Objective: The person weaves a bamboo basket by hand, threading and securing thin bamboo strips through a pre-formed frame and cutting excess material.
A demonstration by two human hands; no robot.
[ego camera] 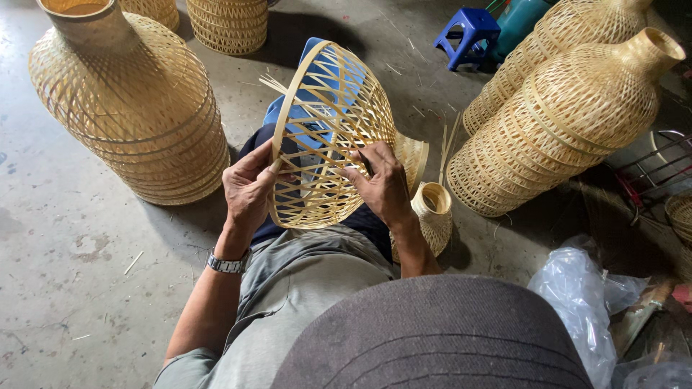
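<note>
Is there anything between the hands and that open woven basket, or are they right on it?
Nothing visible is in the way. The left hand grips the rim of the woven basket, and the right hand presses on its weave from the other side. The small woven neck sits beside the right wrist, not between.

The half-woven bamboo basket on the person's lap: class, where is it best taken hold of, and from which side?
Probably at the thick rim hoop of the half-woven bamboo basket, coming from the open side nearest the body. The basket lies tilted with its mouth toward the person, and the rim looks stiffer than the thin open lattice. The left hand already has its grip there; the right hand steadies the weave.
</note>
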